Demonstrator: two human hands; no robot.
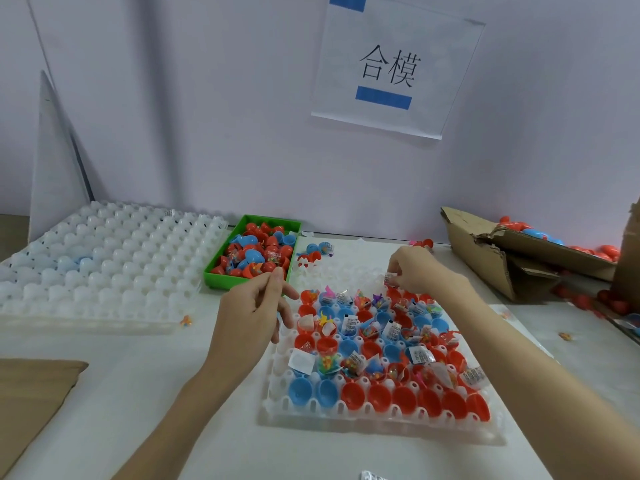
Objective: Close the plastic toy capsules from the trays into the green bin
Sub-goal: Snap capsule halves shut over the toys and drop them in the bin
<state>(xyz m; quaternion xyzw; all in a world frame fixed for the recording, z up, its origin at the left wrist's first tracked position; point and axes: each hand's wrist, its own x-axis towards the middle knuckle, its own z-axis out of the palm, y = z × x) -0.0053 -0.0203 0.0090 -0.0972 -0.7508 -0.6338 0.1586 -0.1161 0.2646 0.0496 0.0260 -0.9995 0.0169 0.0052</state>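
Fingers of your right hand (414,268) pinch a packet (390,278) over the tray (381,415); your left hand (254,311) hangs loosely curled, empty, near the bin (221,277).

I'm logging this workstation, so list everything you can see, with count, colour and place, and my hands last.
Capsule tray: one, white, front right; holds many open red and blue capsule halves with toys and leaflets.
Empty trays: a stack, count unclear, white, left.
Green bin: one, between the trays; filled with red and blue capsules.
Loose capsules: a few, red and blue, just right of the bin.
Cardboard box: one, brown, far right, red and blue capsules in and around it.
Cardboard sheet: one, brown, front left.
Paper sign: one, white with blue tape, on the wall.
Left hand: at the tray's left edge, fingers loosely curled, holding nothing visible.
Right hand: over the tray's far edge, grip pinching a small leaflet.
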